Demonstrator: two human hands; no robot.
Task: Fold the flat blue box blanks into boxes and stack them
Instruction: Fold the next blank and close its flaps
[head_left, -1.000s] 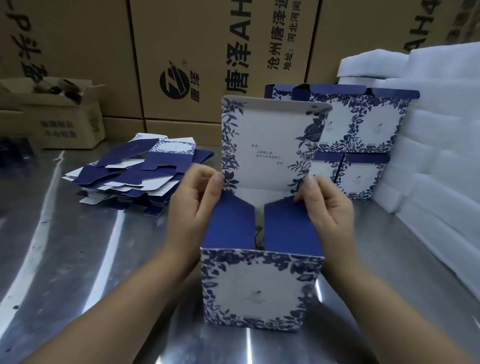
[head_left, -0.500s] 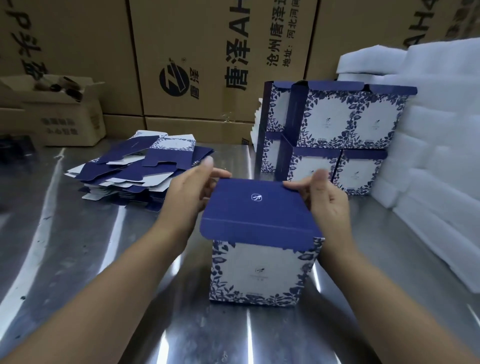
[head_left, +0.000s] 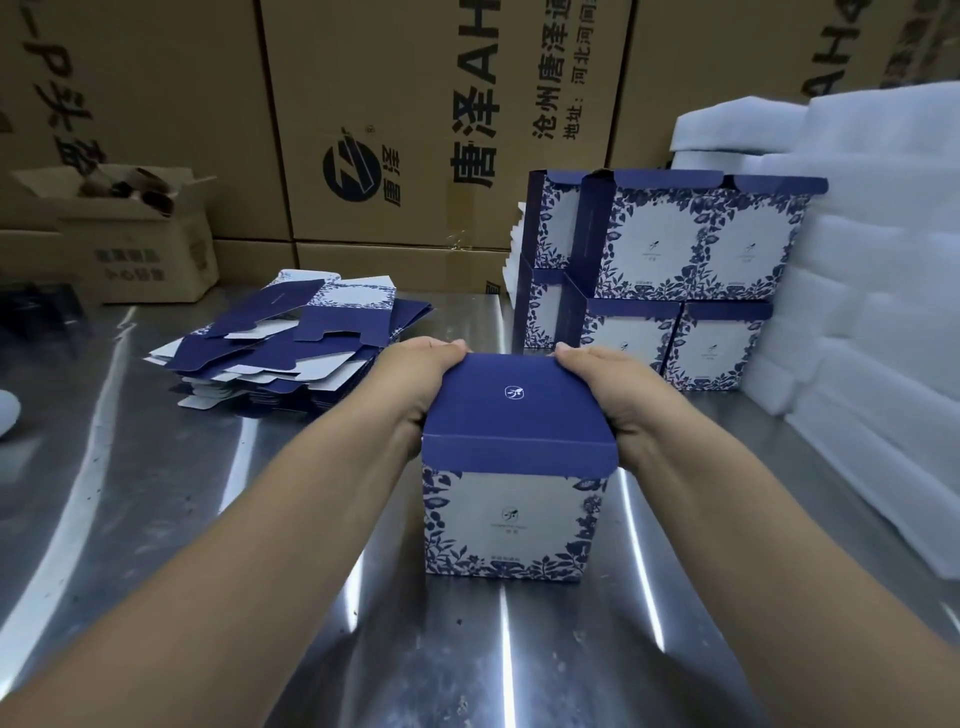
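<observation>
Blue box (head_left: 511, 514) stands upright on the steel table (head_left: 156, 519) at the centre of the view, just toward 6 o'clock, with its lid (head_left: 517, 410) folded down flat over the top. The left hand (head_left: 415, 384) clasps it from 9 o'clock and the right hand (head_left: 618, 395) from 3 o'clock. Both sets of fingers are curled over the far corners of the lid, palms against the side walls.

The lid's front flap (head_left: 519, 454) lies outside the front wall, so the closing step looks unfinished. To do it well, the hands should hold the walls square, lift the lid's near edge a little, steer the flap inside the front wall, then press along the crease from the middle outward so that the card does not buckle. A hard squeeze on the sides could bow the walls and jam the flap.

A second ago the lid stood upright and the fingers were turning the two inner side flaps inward. Half a second ago the lid was down but the fingertips only touched its far edge. Now they wrap over its corners and the hands sit lower on the sides.

Finished boxes (head_left: 675, 260) are stacked at 1 o'clock, two high, beside white foam sheets (head_left: 872, 312) at 3 o'clock. The flat blanks (head_left: 291, 343) lie in a loose pile at 10 o'clock.
</observation>
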